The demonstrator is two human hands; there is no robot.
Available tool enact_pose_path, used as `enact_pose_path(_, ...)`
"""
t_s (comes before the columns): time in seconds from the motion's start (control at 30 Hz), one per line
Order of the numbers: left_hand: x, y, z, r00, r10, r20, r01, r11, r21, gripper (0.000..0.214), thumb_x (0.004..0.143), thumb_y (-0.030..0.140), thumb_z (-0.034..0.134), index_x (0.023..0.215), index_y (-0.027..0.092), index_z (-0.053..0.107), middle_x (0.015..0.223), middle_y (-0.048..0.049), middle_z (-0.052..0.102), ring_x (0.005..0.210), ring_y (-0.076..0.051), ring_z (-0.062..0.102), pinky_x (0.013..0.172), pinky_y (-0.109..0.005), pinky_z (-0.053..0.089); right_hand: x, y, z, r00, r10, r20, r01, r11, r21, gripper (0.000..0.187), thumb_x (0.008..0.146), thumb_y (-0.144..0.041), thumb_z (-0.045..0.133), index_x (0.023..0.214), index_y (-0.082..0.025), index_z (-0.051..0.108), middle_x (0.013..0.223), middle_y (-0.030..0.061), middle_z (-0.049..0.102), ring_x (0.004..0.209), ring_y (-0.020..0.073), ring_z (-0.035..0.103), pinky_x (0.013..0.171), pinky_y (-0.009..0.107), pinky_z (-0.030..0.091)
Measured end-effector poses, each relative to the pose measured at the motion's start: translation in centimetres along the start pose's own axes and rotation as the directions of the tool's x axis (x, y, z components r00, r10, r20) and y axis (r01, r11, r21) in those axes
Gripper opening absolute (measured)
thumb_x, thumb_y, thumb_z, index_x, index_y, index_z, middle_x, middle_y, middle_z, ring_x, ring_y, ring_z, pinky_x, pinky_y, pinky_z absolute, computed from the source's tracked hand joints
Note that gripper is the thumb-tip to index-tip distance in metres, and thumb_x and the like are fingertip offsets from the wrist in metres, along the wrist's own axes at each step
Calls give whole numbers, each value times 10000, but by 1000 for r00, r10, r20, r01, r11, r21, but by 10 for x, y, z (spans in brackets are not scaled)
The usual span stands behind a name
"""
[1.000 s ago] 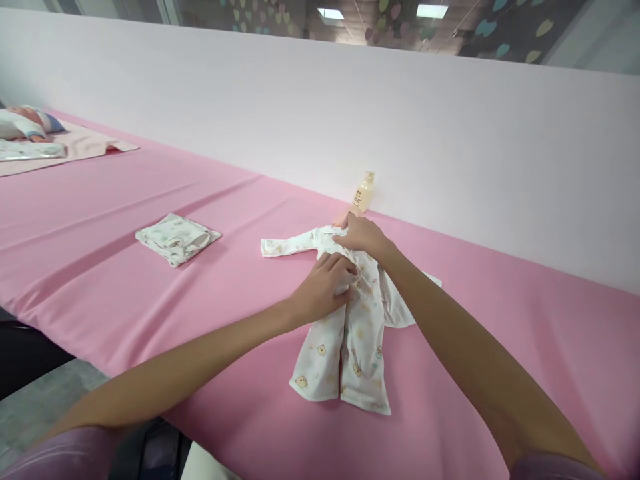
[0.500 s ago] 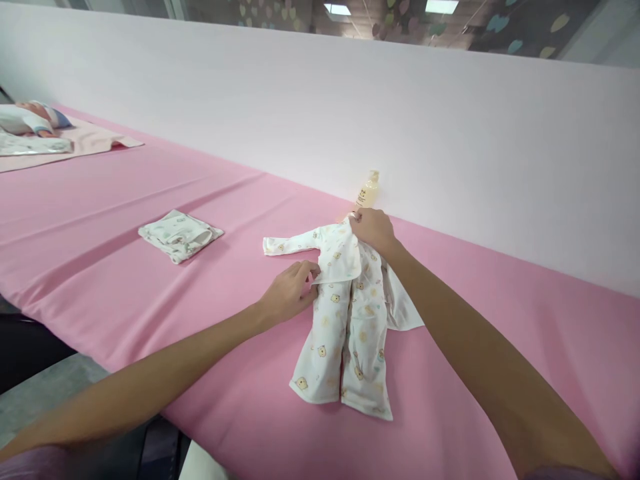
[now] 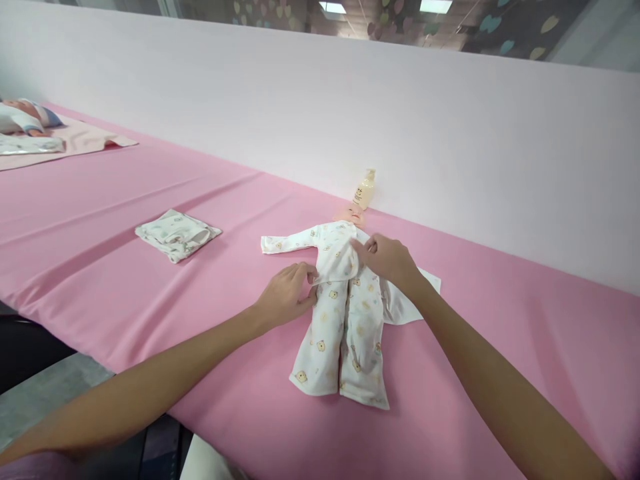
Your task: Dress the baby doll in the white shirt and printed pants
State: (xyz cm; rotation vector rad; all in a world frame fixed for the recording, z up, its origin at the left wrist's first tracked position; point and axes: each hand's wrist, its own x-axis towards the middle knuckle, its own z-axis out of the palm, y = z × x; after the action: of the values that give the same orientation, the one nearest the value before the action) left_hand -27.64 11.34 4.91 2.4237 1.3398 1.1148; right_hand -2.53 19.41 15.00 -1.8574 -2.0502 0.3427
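Observation:
A small doll lies on its back on the pink table (image 3: 125,200), dressed in a white romper with bear prints (image 3: 345,320). Its head (image 3: 350,215) points toward the back wall. My left hand (image 3: 287,293) pinches the left edge of the romper's front flap at the waist. My right hand (image 3: 387,257) rests on the doll's chest with fingers curled on the fabric. One sleeve stretches out to the left, and white cloth (image 3: 415,297) spreads out to the right under my right wrist.
A cream lotion bottle (image 3: 364,189) stands against the white wall behind the doll. A folded white garment (image 3: 176,235) lies to the left. At the far left another doll (image 3: 25,120) lies on a pale pink cloth (image 3: 85,139). The table's front edge runs near me.
My right hand has come down from the doll's collar to its chest, uncovering the head. My left hand has drawn the front flap leftward across the body and holds its edge.

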Motion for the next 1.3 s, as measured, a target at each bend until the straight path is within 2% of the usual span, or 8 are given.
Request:
enact_pose_path(0.23,-3,1,-2,993,-98,64,101,994,-43,180,943,298,597,1062,256,469,975,-19,680,814,-223,644,715,-352,486,-49,2,2,968,-93,233,28,963,266,524,900,-718,645,721,-230,578,704,0,638,629,168,554,574,294,379)
enact_pose_path(0.43,0,0,-7,992,62,106,-64,998,15,223,846,180,573,1042,247,493,975,-35,680,845,-233,635,763,-356,481,-68,15,2,952,-46,303,-90,903,420,469,864,-684,706,809,-218,703,735,8,659,673,176,580,616,297,414)
enact_pose_path(0.67,0,-7,-15,974,148,174,-152,988,10,154,876,210,574,1010,242,505,943,-30,659,812,-225,585,768,-368,462,-94,39,10,996,-15,89,-12,956,294,394,919,-640,643,841,-256,682,755,7,686,669,196,586,632,323,424)
enact_pose_path(0.77,5,-2,-22,989,121,88,-121,993,-7,32,977,271,518,979,240,527,971,-59,676,875,-242,595,810,-392,474,-105,80,6,996,44,-81,-27,978,206,393,941,-657,592,958,-270,657,912,38,730,754,231,635,729,374,479)
enact_pose_path(0.9,36,14,-23,992,124,8,-123,992,-31,147,1045,319,460,1015,240,580,1060,-94,694,1009,-268,609,948,-443,482,-113,151,10,953,159,-258,-132,984,119,435,905,-666,589,1062,-260,611,1118,117,714,1018,323,666,880,453,502)
enact_pose_path(1.0,75,25,-11,980,193,40,-192,981,-29,164,1050,331,471,1074,237,604,1163,-100,690,1099,-273,597,1048,-465,453,-113,187,20,938,213,-275,-186,975,120,473,860,-675,626,1065,-250,592,1132,137,693,1077,345,657,904,470,510)
enact_pose_path(1.13,121,30,20,973,194,126,-196,981,-3,230,1027,402,545,1165,236,627,1278,-108,657,1217,-307,534,1096,-501,432,-111,198,34,947,145,-287,-121,987,101,429,867,-668,633,990,-259,584,974,82,691,957,315,660,917,480,498)
enact_pose_path(1.3,127,27,48,968,167,186,-183,981,72,381,976,485,652,1287,265,651,1367,-111,619,1324,-366,468,1144,-596,376,-113,189,37,973,96,-211,-76,992,99,414,874,-675,633,781,-278,556,846,58,677,860,317,649,907,514,481)
